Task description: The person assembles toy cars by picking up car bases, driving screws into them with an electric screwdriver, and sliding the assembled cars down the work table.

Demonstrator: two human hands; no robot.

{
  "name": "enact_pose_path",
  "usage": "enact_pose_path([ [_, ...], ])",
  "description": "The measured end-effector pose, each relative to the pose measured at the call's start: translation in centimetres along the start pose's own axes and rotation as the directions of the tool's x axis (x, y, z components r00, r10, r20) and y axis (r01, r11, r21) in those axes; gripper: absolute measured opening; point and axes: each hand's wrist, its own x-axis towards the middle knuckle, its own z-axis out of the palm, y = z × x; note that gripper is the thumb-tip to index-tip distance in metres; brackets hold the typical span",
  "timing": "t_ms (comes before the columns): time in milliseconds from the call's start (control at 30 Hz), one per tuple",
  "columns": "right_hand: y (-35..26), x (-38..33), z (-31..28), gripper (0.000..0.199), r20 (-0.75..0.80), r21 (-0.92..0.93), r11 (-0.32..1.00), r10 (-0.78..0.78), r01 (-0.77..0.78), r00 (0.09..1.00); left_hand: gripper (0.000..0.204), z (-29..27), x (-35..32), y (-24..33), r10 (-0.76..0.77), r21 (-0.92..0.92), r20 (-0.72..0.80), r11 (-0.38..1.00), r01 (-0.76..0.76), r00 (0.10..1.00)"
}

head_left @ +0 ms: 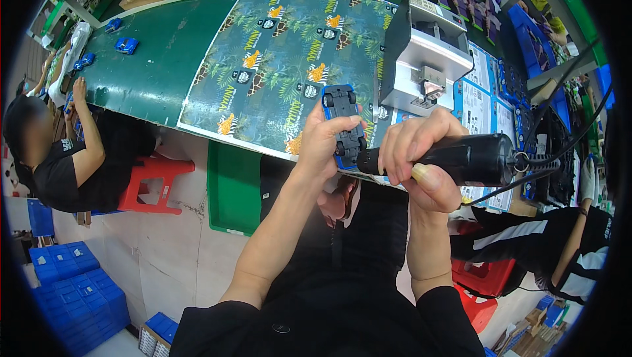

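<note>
At the centre of the frame, the left hand (pixel 324 141) grips a blue toy car (pixel 344 125) turned underside up, fingers closed around its body. The right hand (pixel 416 159) is wrapped tight around a black electric screwdriver (pixel 461 158), its tip touching the car's base. Behind them — a printed sheet (pixel 276 54) covers the green table (pixel 164 61), with a grey machine (pixel 424 54) at upper right.

We saw that the person wore a black long-sleeved top, its sleeves pushed up near the elbows, and black clothing below. Both forearms were bare. The left hand (pixel 320 143) and right hand (pixel 415 159) wore no gloves, rings or watch.
</note>
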Motion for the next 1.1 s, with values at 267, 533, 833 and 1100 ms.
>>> enact_pose_path([
  [267,-0.2,-0.1,0.1,0.028,0.012,-0.027,1.000,-0.001,0.001,1.000,0.038,-0.4,0.5,0.0,-0.039,-0.006,0.016,0.999,0.039,0.999],
  [533,-2.3,-0.6,1.1,0.023,-0.053,0.042,0.999,-0.025,0.027,0.998,0.033,-1.2,0.5,1.9,-0.038,-0.077,0.064,0.996,0.043,0.997],
  [833,-4.5,-3.3,-6.4,0.037,-0.077,-0.206,0.949,-0.257,0.236,0.963,0.062,-4.4,4.6,10.1,-0.333,0.204,0.817,-0.596,-0.777,0.470],
  [1100,-3.9,-3.5,-7.1,0.031,-0.114,-0.210,0.965,-0.184,0.157,0.976,0.058,-17.0,3.1,24.0,0.109,0.373,0.722,-0.893,-0.252,0.683],
])
